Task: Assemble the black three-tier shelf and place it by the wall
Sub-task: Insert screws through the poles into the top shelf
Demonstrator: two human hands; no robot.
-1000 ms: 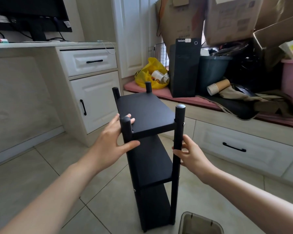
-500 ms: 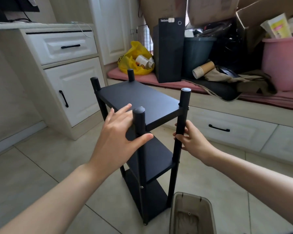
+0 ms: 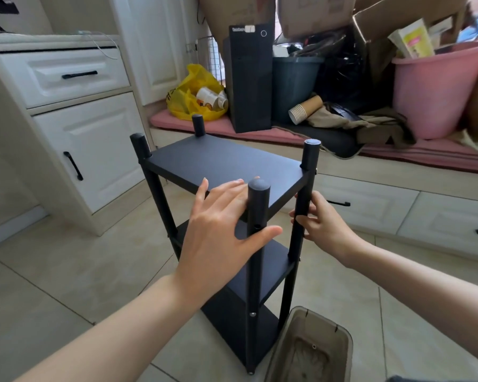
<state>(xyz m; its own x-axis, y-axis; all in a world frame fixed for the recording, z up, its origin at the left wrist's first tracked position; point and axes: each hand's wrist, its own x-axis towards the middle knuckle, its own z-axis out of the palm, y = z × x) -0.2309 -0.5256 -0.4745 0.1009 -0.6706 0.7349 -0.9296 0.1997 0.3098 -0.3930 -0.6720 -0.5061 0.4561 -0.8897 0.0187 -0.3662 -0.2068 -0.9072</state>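
**Holding the black shelf (image 3: 226, 164) upright on the floor (image 3: 66, 271), both hands on it**

So the shelf is standing on its feet on the beige tiles, all three tiers stacked and four round posts poking up past the top board. It sits right in front of me, between the two arms.

Left grip (image 3: 221, 230): not clamped on anything. The fingers lie flat and straight on the near edge of the top tier, and the thumb is stretched out across the front of the near-left post (image 3: 257, 205), so that post sits in the gap between thumb and fingers.

Right grip (image 3: 324, 227): fingers curled round the near-right post (image 3: 301, 210), just below the top tier, properly holding it.

A beige tub (image 3: 340, 334) sits on the floor just beside the shelf's near foot. A white cabinet (image 3: 94, 142) is off to the left.

As for writing: the black tower case (image 3: 249, 78) on the pink cushion behind has small white lettering and a white sticker along its top edge, plus a little ring mark, but it's too blurry to read. The yellow bag (image 3: 191, 86) has dark print on its side and the cups inside it have orange print, both unreadable. Same for the green-and-yellow booklet in the pink bucket (image 3: 436, 92).
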